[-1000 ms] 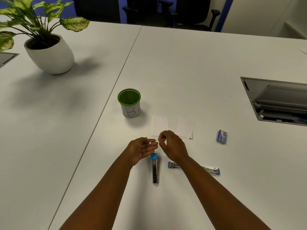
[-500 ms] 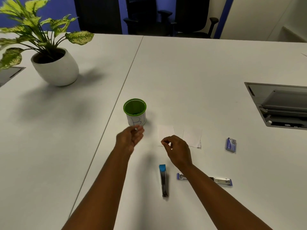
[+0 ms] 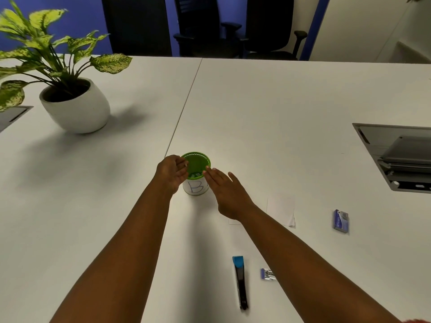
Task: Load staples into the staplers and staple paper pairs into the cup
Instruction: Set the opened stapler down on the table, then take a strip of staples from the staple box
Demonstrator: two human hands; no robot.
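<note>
The green-rimmed cup (image 3: 195, 183), white-sided and marked "B", stands mid-table. My left hand (image 3: 172, 171) is at its left rim, fingers curled around a small white piece held over the opening. Pale bits lie inside the cup. My right hand (image 3: 227, 194) is flat and open, fingertips against the cup's right side. One paper sheet (image 3: 281, 209) lies right of that hand; a second sheet (image 3: 233, 222) is mostly hidden under it. A black stapler with a blue tip (image 3: 240, 283) lies near me. A second, blue-ended stapler (image 3: 268, 274) is partly covered by my right forearm.
A small blue staple box (image 3: 341, 221) sits to the right. A potted plant (image 3: 74, 108) stands at the far left. A recessed grey cable hatch (image 3: 401, 157) is open in the table at the right edge. Office chairs stand beyond the far edge.
Both hands moved away from the stapler area up to the cup. The left hand carried the small white piece to the rim; the right hand opened flat beside the cup.
</note>
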